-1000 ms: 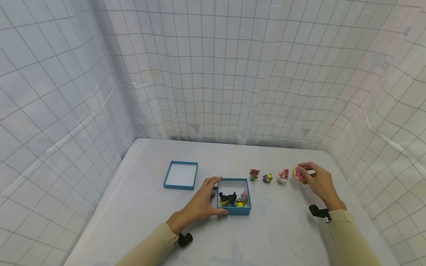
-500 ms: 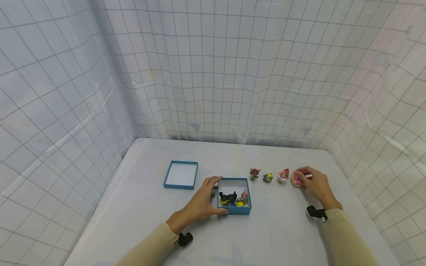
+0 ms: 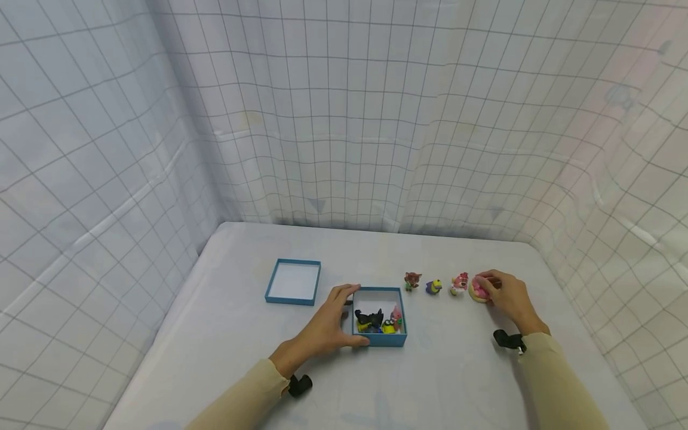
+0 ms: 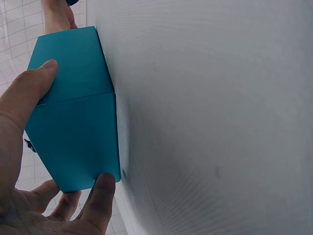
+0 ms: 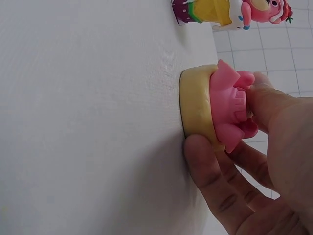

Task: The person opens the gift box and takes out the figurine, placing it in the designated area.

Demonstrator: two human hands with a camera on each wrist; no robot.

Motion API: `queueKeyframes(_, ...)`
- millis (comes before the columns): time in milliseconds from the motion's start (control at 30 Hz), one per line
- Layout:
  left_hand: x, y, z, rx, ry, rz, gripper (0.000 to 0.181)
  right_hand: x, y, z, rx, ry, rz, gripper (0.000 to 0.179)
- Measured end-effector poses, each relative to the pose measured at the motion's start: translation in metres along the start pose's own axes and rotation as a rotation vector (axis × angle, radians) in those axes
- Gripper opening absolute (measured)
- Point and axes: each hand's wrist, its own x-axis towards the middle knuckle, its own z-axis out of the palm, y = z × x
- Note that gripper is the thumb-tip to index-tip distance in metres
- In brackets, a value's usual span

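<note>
My left hand [image 3: 322, 328] grips the left end of an open blue box [image 3: 380, 340], thumb on its near wall and fingers at the far corner. Inside lie a black figurine [image 3: 371, 319], a yellow one [image 3: 389, 326] and a pink one [image 3: 396, 316]. At the right, my right hand [image 3: 510, 298] holds a pink toy figure [image 5: 229, 105] on a round cream base [image 5: 196, 100], which stands on the table. The thumb is at the pink part, while a fingertip touches the base's edge. The left wrist view shows only the blue box's outer walls [image 4: 73, 137].
A blue-rimmed lid [image 3: 292, 301] lies left of the box, inside facing up. Between box and right hand stand a brown figurine [image 3: 412, 280], a purple-and-yellow one [image 3: 433, 287] and a pink-and-white one [image 3: 459, 283] in a row. Gridded white curtains [image 3: 344, 119] surround the white table [image 3: 226, 334].
My right hand has come slightly down and left, bringing the pink toy figure upright onto the table beside the row. My left hand stays on the box.
</note>
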Motion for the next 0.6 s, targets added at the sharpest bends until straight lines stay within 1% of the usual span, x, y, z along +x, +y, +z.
queueKeyframes(233, 0.0001, 0.0008, -0.0001, -0.001, 0.003, 0.000, 0.121, -0.0002, -0.0025, 0.0002, -0.005, 0.023, 0.005, 0.039)
queueKeyframes(600, -0.0002, 0.0003, -0.0004, -0.006, 0.003, -0.004, 0.121, -0.0042, -0.0030, -0.0001, -0.001, 0.025, 0.025, 0.046)
